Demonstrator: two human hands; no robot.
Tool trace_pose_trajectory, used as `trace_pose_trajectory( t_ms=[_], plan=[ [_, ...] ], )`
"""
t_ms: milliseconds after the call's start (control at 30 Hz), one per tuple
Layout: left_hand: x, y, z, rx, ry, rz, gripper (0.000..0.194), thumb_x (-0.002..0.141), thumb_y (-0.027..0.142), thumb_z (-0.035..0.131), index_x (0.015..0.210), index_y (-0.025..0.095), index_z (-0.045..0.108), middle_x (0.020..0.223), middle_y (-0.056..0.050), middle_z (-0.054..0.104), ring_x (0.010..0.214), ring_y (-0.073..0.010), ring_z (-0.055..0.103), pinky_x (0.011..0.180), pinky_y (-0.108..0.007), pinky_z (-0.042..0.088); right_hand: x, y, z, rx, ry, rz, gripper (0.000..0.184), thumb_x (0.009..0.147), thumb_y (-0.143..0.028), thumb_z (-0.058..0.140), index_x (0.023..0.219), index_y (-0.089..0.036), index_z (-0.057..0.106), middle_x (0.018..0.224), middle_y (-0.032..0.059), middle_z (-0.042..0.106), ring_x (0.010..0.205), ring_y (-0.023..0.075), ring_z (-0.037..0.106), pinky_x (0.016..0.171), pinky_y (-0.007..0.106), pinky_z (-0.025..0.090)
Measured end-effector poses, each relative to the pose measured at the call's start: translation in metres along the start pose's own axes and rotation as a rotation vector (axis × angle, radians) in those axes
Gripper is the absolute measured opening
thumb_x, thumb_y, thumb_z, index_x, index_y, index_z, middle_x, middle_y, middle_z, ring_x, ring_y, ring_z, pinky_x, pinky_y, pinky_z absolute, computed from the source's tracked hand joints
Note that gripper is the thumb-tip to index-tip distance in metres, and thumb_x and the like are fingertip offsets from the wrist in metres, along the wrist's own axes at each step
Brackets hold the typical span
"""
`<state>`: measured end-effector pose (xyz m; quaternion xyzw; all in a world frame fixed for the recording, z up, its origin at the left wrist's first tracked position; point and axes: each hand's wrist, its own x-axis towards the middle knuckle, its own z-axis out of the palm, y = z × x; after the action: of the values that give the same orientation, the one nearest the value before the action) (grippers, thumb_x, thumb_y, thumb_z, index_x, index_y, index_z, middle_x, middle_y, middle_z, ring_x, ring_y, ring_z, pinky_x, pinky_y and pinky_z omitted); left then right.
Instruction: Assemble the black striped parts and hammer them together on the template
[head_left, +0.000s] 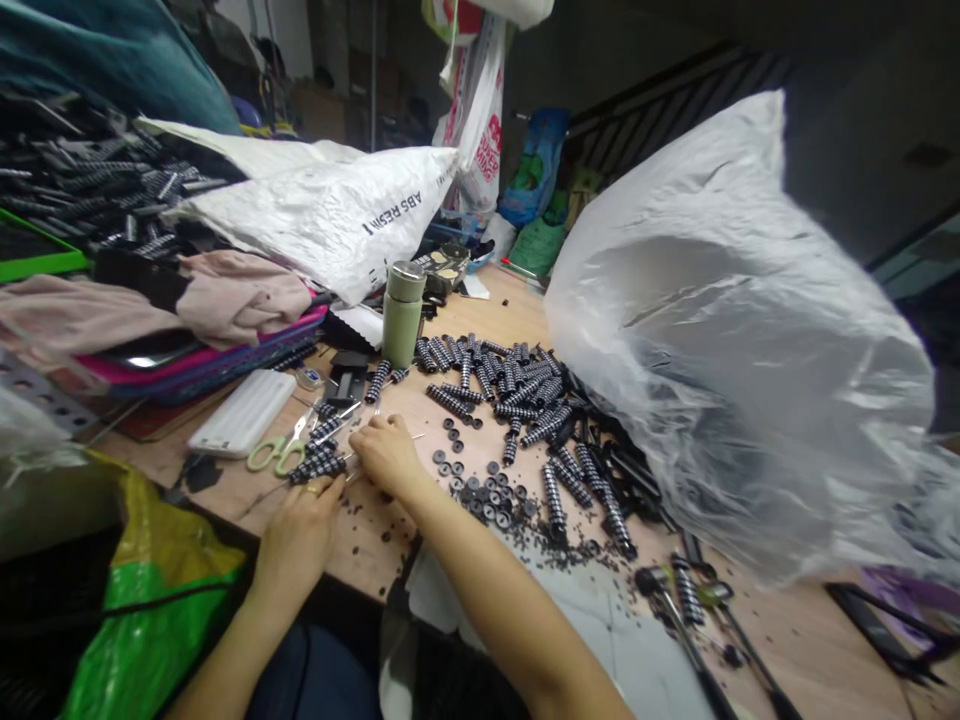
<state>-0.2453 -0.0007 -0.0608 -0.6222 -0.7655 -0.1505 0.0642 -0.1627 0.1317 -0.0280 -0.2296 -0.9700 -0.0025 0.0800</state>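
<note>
My left hand (pixel 304 530) is closed at the table's front edge, its fingertips on a black-and-white ribbed cylinder (pixel 321 464). Just right of it, my right hand (pixel 386 455) has its fingers curled down. Thin metal rods (pixel 418 436) show beside those fingers, but whether they are gripped is hidden. Scissors with pale green handles (pixel 281 452) lie left of the hands. A small dark ribbed piece (pixel 379 382) lies beyond the right hand. To the right are many similar ribbed cylinders (pixel 517 385) in a loose pile, with black round caps (pixel 491 498) nearer me.
A green flask (pixel 403 315) stands behind the hands. At left lie a white plastic case (pixel 241 413) and folded pink cloth (pixel 240 295). A big clear plastic bag (pixel 735 330) bulges over the right side. Long-handled tools (pixel 690 640) lie front right. A white sack (pixel 330 215) sits behind.
</note>
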Motion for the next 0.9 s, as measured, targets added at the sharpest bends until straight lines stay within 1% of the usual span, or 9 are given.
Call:
trace_pose_trajectory(
  t_ms=[133,233,333,367,433,533,600,733,900],
  plan=[
    [0.004,-0.001,0.004,0.010,0.016,0.011,0.036,0.081,0.015,0.036,0.109,0.011,0.058,0.104,-0.012,0.061,0.094,-0.0256,0.052,0.078,-0.034,0.043,-0.021,0.011,-0.010,0.059,0.086,0.119,0.015,0.087,-0.019,0.043,0.082,-0.020,0.056,0.086,0.0003,0.064,0.092,0.0177,0.045,0.077,0.033,0.026],
    [0.007,0.000,0.002,0.037,0.005,0.006,0.037,0.081,0.018,0.037,0.110,0.010,0.058,0.103,-0.014,0.061,0.091,-0.0264,0.052,0.078,-0.036,0.043,-0.049,0.018,-0.022,0.097,0.126,0.202,0.015,0.087,-0.019,0.043,0.084,-0.021,0.057,0.088,0.0002,0.064,0.093,0.0165,0.045,0.080,0.033,0.024],
    [0.005,0.018,-0.011,0.038,0.131,-0.019,0.039,0.082,0.027,0.039,0.115,0.010,0.054,0.106,-0.016,0.059,0.095,-0.0282,0.052,0.080,-0.039,0.041,-0.093,0.025,-0.033,0.125,0.113,0.294,0.013,0.086,-0.019,0.046,0.083,-0.022,0.058,0.086,0.0006,0.064,0.091,0.0163,0.045,0.078,0.032,0.024],
    [0.004,0.029,-0.017,0.017,0.188,0.027,0.041,0.082,0.030,0.041,0.117,0.012,0.052,0.109,-0.016,0.057,0.099,-0.0288,0.050,0.083,-0.041,0.040,-0.110,0.026,-0.036,0.133,0.104,0.316,0.012,0.086,-0.019,0.047,0.083,-0.022,0.058,0.085,0.0005,0.064,0.090,0.0163,0.045,0.078,0.031,0.025],
    [-0.001,0.059,-0.028,-0.053,0.255,0.244,0.043,0.081,0.033,0.045,0.121,0.018,0.049,0.117,-0.014,0.054,0.108,-0.0290,0.046,0.092,-0.045,0.033,-0.149,0.027,-0.042,0.140,0.084,0.338,0.010,0.084,-0.019,0.049,0.082,-0.022,0.059,0.083,0.0000,0.064,0.087,0.0162,0.046,0.077,0.030,0.026],
    [-0.009,0.109,-0.032,-0.160,0.234,0.659,0.041,0.081,0.027,0.047,0.122,0.027,0.047,0.119,-0.009,0.055,0.112,-0.0262,0.045,0.100,-0.049,0.021,-0.206,0.023,-0.052,0.121,0.074,0.368,0.009,0.083,-0.019,0.050,0.080,-0.021,0.058,0.079,0.0001,0.064,0.082,0.0161,0.046,0.077,0.030,0.028],
    [-0.014,0.138,-0.026,-0.200,0.176,0.834,0.043,0.082,0.020,0.045,0.124,0.028,0.044,0.112,-0.007,0.059,0.106,-0.0235,0.049,0.098,-0.046,0.024,-0.239,0.019,-0.059,0.103,0.081,0.422,0.011,0.084,-0.019,0.049,0.078,-0.020,0.058,0.075,0.0013,0.063,0.080,0.0163,0.047,0.076,0.030,0.030],
    [-0.022,0.181,-0.015,-0.184,0.064,1.003,0.044,0.082,0.015,0.045,0.126,0.023,0.043,0.099,-0.008,0.063,0.090,-0.0213,0.055,0.084,-0.039,0.035,-0.295,0.014,-0.075,0.156,0.130,0.553,0.012,0.084,-0.022,0.050,0.078,-0.019,0.060,0.073,0.0017,0.063,0.078,0.0161,0.048,0.076,0.029,0.032],
    [-0.036,0.217,-0.023,-0.136,0.058,1.129,0.037,0.083,0.017,0.046,0.119,0.020,0.050,0.099,-0.009,0.062,0.089,-0.0221,0.054,0.080,-0.038,0.034,-0.343,0.016,-0.083,0.381,0.221,0.630,0.007,0.080,-0.023,0.058,0.079,-0.019,0.063,0.076,-0.0006,0.066,0.077,0.0130,0.052,0.076,0.024,0.036]
  ],
)
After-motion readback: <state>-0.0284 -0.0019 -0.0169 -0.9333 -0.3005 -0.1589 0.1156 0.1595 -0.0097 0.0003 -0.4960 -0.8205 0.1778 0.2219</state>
